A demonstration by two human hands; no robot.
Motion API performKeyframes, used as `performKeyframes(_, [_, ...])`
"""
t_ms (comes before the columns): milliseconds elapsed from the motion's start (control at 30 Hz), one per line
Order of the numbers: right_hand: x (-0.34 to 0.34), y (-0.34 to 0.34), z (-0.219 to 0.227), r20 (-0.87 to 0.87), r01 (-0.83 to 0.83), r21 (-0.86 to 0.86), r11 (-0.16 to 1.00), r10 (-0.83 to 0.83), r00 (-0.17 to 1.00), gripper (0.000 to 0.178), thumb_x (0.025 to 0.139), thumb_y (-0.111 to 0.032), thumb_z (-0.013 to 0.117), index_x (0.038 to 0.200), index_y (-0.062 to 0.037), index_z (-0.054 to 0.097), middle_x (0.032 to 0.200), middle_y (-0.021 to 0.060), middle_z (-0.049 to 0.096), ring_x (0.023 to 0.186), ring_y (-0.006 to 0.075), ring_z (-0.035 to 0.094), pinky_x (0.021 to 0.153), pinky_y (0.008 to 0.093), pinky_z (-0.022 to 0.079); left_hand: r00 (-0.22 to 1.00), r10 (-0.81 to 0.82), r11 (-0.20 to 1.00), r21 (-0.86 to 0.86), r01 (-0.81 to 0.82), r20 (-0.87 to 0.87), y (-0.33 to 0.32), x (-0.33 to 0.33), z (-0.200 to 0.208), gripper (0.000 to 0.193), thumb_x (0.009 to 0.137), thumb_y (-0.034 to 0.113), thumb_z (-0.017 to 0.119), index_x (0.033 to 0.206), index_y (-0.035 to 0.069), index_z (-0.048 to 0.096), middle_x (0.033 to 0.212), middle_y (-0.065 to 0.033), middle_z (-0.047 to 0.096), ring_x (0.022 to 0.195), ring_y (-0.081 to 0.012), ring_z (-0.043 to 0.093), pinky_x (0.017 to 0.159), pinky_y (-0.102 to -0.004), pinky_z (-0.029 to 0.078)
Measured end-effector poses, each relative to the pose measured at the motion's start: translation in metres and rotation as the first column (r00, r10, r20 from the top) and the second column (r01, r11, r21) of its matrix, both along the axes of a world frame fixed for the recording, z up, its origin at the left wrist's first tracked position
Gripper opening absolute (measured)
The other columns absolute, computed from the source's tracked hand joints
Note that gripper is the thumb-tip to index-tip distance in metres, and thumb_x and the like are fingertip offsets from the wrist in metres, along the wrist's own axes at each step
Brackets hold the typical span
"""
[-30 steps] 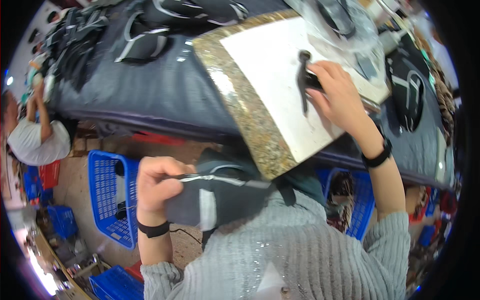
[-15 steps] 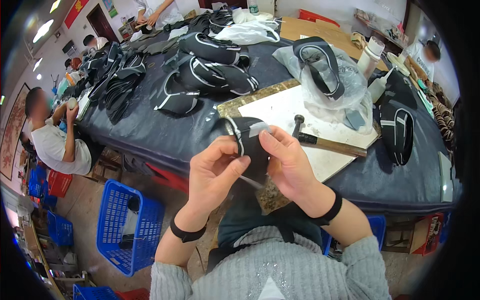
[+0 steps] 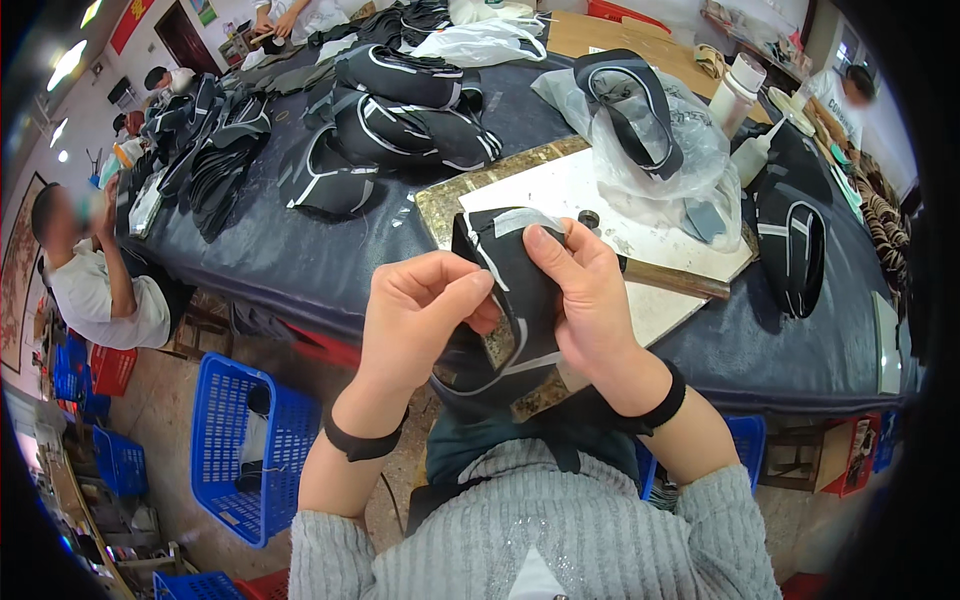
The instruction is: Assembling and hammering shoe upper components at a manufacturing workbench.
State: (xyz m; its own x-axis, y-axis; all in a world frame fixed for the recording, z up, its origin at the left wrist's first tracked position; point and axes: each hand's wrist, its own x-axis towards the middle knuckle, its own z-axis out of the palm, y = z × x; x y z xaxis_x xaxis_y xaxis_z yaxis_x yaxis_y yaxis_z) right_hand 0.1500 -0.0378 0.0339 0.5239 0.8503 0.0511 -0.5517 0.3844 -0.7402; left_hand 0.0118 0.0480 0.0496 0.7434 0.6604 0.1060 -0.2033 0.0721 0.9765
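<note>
Black curved fabric piece (image 3: 527, 268), white piping (image 3: 488, 252), pale grey patch (image 3: 520, 220), in the grip of both hands (image 3: 415, 315) (image 3: 592, 305)

Your right grip (image 3: 597, 300) no longer holds the hammer (image 3: 682, 279), which now lies just right of that grip; it clasps the black piece (image 3: 530, 275) instead. Raised with your left grip (image 3: 415, 315), the piece now gapes open between and below both grips.

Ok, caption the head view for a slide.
Left hand and right hand handle a black fabric piece near a speckled slab.
</note>
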Motion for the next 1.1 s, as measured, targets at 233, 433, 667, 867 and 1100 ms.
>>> performKeyframes(233, [0.022,-0.007,0.003,-0.095,-0.459,-0.187,0.869,0.449,0.889,0.025,0.093,-0.025,0.06,0.099,-0.0007,0.06,0.075,0.0048,0.064,0.047,0.0072,0.057,0.039,0.018,0.045,0.98,0.097,0.169,0.967,-0.189,0.175,0.023,0.002,0.01,0.039,0.066,-0.003,0.068,0.105,0.001,0.065,0.126,-0.0183,0.056,0.12,-0.0345,0.052,0.093,-0.0422,0.043])
performKeyframes(433, [0.027,-0.002,-0.022,0.624,0.146,-0.252,0.957,0.045,0.78,0.038,0.091,-0.026,0.062,0.114,0.0031,0.055,0.105,0.0106,0.062,0.103,0.02,0.058,0.088,0.0327,0.045,0.971,0.148,0.22,0.963,0.154,-0.189,0.027,0.018,0.012,0.025,0.07,0.002,0.065,0.095,0.003,0.067,0.084,-0.0142,0.067,0.083,-0.0345,0.064,0.079,-0.0396,0.048])
performKeyframes(667, [0.047,-0.002,-0.024,0.715,-0.022,-0.425,0.905,0.35,0.605,0.024,0.078,-0.012,0.07,0.096,0.0033,0.065,0.079,0.0102,0.068,0.07,0.0193,0.064,0.064,0.0298,0.049,0.711,-0.295,0.709,0.352,0.611,-0.638,0.064,0.031,0.016,0.016,0.084,-0.002,0.061,0.1,-0.002,0.062,0.079,0.0008,0.064,0.074,-0.0038,0.057,0.064,-0.0214,0.045])
performKeyframes(867, [0.075,-0.005,-0.009,0.294,-0.353,-0.493,0.795,0.534,0.793,0.015,0.082,-0.01,0.067,0.091,0.0031,0.068,0.081,0.0046,0.068,0.068,0.0075,0.06,0.06,0.0205,0.046,0.643,-0.626,0.729,-0.039,0.684,-0.442,0.087,0.039,-0.001,0.013,0.092,0.01,0.06,0.098,-0.001,0.065,0.085,0.006,0.062,0.075,-0.0003,0.052,0.068,-0.0166,0.042])
performKeyframes(1100, [0.092,-0.017,-0.01,0.356,-0.362,-0.454,0.814,0.538,0.764,0.014,0.085,-0.011,0.064,0.088,0.0019,0.069,0.077,0.0036,0.067,0.065,0.0062,0.059,0.061,0.0204,0.046,0.634,-0.67,0.702,-0.051,0.711,-0.386,0.076,0.057,0.002,0.014,0.091,0.011,0.061,0.095,-0.001,0.065,0.084,0.0062,0.061,0.075,0.0001,0.051,0.068,-0.0162,0.04])
